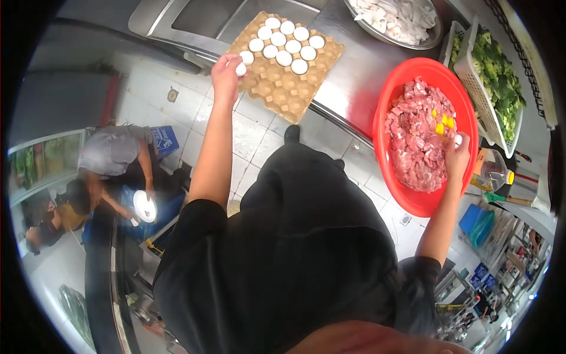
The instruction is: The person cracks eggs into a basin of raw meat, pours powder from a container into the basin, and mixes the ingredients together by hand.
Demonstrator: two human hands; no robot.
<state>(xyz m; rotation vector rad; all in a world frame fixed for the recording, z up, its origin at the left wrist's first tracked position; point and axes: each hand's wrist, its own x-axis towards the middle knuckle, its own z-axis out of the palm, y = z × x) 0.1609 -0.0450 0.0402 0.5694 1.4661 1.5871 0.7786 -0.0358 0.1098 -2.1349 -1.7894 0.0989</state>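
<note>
My left hand (pixel 224 76) is closed around a white egg (pixel 240 69) at the near-left side of a cardboard egg tray (pixel 282 94). Several white eggs (pixel 283 58) sit in the tray's far cups. On the right, my right hand (pixel 456 158) grips another white egg (pixel 458 140) over a red basin (pixel 386 88). Cut pieces of raw pink meat (pixel 415 135) fill much of the basin, and several yellow yolks (pixel 440 128) lie on top near the right hand. Whether the right hand's egg is cracked cannot be made out.
A metal bowl of pale white strips (pixel 395 20) stands on the steel counter (pixel 348 76). White baskets of broccoli (pixel 489 82) and an oil bottle (pixel 495 171) flank the basin. A sink (pixel 206 17) lies at the far left. A co-worker (pixel 115 153) bends over a white plate (pixel 144 206) at left.
</note>
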